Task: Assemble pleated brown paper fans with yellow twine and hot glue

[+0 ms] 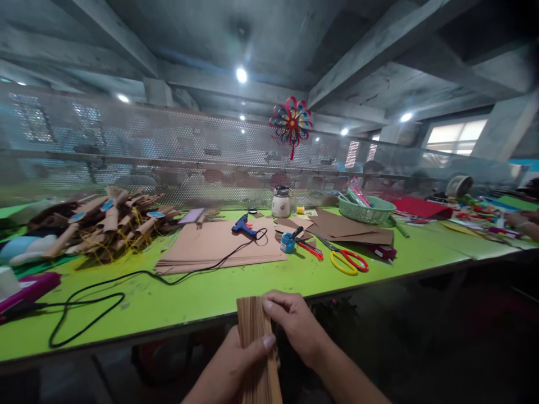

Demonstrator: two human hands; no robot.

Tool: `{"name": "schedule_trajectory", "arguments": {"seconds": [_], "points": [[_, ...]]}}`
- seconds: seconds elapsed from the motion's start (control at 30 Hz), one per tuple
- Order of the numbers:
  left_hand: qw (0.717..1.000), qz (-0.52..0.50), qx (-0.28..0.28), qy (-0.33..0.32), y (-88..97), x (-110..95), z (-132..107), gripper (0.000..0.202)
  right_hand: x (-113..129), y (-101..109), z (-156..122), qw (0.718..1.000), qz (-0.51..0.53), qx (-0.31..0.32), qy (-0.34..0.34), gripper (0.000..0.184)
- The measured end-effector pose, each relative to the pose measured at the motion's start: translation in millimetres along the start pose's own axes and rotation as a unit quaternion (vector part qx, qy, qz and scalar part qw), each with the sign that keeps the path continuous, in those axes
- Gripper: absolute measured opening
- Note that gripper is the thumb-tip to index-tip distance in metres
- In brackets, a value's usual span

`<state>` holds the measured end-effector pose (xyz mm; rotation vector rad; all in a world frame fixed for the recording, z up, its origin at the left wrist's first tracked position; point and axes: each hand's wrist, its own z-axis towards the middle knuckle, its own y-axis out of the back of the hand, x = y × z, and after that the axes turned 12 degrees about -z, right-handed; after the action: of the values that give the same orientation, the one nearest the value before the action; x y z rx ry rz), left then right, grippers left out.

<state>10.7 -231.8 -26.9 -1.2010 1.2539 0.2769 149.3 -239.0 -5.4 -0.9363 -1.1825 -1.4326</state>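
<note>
A thick stack of brown cardboard strips [254,320] stands on edge in front of me, just off the table's near edge. Wrapped round its lower part is my left hand [242,356], thumb across the strips. My right hand [292,322] pinches the stack's upper right side between thumb and fingers. The lower end of the stack runs out of the picture. Beyond it, on the green table [202,300], lie flat brown cardboard sheets [214,247] with a blue glue gun [244,226] on top.
Yellow-and-red scissors [347,261], a red-handled cutter [310,249] and a blue pot [287,243] lie mid-table. A black cord [138,273] loops leftward. Rolled paper pieces [112,221] pile at left. A green basket [366,209] and a bottle [281,203] stand behind. Another person's hand [522,221] shows far right.
</note>
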Motion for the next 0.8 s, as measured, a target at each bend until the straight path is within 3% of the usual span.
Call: {"name": "schedule_trajectory", "arguments": {"seconds": [0.13,0.43,0.6,0.7,0.8], "points": [[0.996,-0.041,0.059,0.061,7.3,4.3,-3.8,0.031,-4.3,-2.3,-5.2,0.991,0.075,0.097,-0.05,0.04],[0.987,-0.055,0.129,0.076,15.6,16.0,1.2,0.031,-21.7,5.6,-6.6,0.994,0.083,0.064,-0.04,0.033],[0.983,-0.015,0.175,0.054,12.1,17.0,-0.8,0.034,-15.9,16.0,-10.7,0.984,0.11,0.138,-0.017,0.044],[0.986,0.001,0.169,0.017,11.2,25.4,0.2,0.036,-4.7,18.6,-15.0,0.976,0.103,0.191,-0.018,0.045],[0.992,0.01,0.124,-0.007,12.7,35.9,4.5,0.03,3.5,15.8,-19.2,0.977,0.073,0.196,-0.03,0.048]]}}
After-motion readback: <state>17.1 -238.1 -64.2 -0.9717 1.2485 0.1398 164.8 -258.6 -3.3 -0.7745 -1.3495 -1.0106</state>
